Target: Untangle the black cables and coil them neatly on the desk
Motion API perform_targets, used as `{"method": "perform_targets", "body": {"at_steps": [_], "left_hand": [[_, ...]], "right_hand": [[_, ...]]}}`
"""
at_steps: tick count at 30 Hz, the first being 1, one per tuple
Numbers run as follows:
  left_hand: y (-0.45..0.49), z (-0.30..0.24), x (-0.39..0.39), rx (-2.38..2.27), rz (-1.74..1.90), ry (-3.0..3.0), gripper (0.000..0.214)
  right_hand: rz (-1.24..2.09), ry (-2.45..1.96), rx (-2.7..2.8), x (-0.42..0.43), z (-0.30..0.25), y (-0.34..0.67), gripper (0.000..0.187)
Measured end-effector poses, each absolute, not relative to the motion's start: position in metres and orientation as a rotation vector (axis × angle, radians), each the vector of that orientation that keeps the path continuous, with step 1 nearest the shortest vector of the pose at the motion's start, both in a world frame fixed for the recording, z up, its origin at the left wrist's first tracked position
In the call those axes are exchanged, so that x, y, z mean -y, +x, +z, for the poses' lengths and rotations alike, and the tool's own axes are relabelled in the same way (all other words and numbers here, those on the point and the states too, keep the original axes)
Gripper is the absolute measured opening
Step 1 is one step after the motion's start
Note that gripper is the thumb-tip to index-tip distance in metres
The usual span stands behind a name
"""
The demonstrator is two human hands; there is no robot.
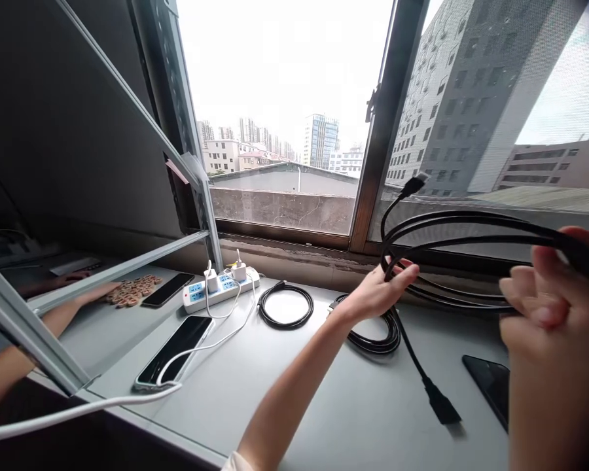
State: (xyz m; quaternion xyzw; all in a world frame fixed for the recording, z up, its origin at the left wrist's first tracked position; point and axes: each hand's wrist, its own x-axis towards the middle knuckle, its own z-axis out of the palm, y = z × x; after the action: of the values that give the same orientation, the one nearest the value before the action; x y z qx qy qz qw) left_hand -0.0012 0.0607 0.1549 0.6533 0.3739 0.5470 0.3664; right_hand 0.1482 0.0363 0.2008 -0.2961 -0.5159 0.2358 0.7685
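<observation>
A long black cable [464, 241] is held up in loose loops over the grey table, stretched between my two hands. My left hand [379, 291] pinches the near end of the loops, and my right hand [552, 294] grips the bundle at the far right. One plug [413, 186] with a bright metal tip points up above my left hand. A wider black plug [442, 404] hangs down close to the tabletop. Behind my left forearm lies a second coiled black cable [380, 343], partly hidden. Another neat black coil [285, 306] rests further left.
A white power strip [220, 292] with chargers plugged in stands by the window wall. A phone [177, 350] with a white cable lies before it; another dark phone [488, 386] is at right. Past the metal frame [127, 268], another person's hand [95, 292] touches patterned beige pieces [133, 291].
</observation>
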Motion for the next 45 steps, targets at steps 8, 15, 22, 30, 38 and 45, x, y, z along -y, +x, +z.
{"method": "perform_targets", "body": {"at_steps": [8,15,22,30,38,45], "left_hand": [[-0.021,0.168,-0.065,-0.695,1.684,1.496,0.042],[-0.024,0.175,-0.049,-0.766,1.866,1.474,0.019],[-0.018,0.186,-0.022,-0.824,1.809,1.698,0.023],[-0.025,0.191,-0.01,-0.865,1.669,1.892,0.031],[-0.017,0.19,-0.006,-0.751,1.921,1.809,0.024],[-0.012,0.195,-0.003,-0.712,2.16,1.771,0.029]], "right_hand": [[0.862,-0.707,1.095,-0.054,0.201,0.131,0.021],[0.447,-1.049,1.471,-0.063,0.191,0.131,0.024],[0.243,-1.236,1.751,-0.076,0.178,0.129,0.041],[0.064,-1.209,1.734,-0.064,0.181,0.135,0.046],[-0.122,-1.099,1.796,-0.046,0.184,0.14,0.02],[-0.021,-1.06,1.764,-0.019,0.194,0.141,0.024]]}}
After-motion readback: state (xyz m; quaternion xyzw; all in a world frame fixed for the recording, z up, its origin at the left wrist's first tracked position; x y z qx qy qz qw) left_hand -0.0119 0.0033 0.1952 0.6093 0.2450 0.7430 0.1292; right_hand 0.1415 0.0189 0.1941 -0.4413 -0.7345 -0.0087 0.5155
